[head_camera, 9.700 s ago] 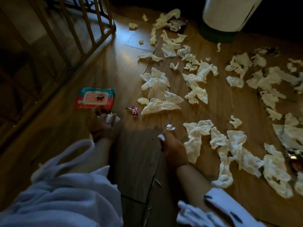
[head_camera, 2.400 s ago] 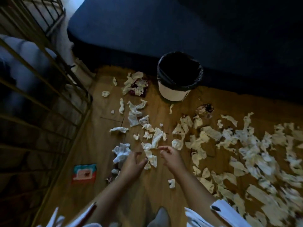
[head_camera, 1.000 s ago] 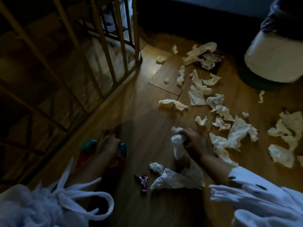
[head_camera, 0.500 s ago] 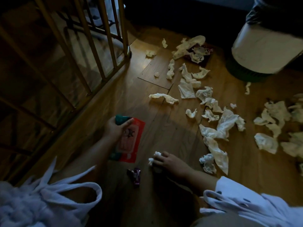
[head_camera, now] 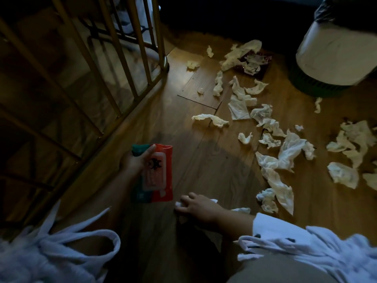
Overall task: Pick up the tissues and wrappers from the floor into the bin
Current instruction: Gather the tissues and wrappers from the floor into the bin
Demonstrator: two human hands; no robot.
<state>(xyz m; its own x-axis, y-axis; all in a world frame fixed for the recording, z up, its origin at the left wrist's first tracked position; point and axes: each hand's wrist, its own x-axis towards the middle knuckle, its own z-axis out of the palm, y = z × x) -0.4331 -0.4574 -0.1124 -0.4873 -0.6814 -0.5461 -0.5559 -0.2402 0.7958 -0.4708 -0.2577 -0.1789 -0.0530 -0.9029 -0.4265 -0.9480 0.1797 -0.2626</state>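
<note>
My left hand (head_camera: 136, 161) grips a red and teal wipes packet (head_camera: 157, 176) by its top end, lifted off the wooden floor. My right hand (head_camera: 199, 207) is low at the floor, its fingers curled over a crumpled white tissue (head_camera: 179, 204); more tissue shows behind the wrist. Several crumpled tissues (head_camera: 285, 156) lie scattered over the floor to the right and further back. The bin (head_camera: 334, 58), white with a black liner, stands at the top right.
A wooden railing (head_camera: 114, 64) with vertical bars runs along the left side. A dark wrapper (head_camera: 255, 66) lies under tissues near the bin. My white robe sleeves fill the bottom of the view. The room is dim.
My left hand has raised the wipes packet slightly. My right hand, holding tissue, has slid left over the spot where the small purple wrapper lay; that wrapper is out of sight now.
</note>
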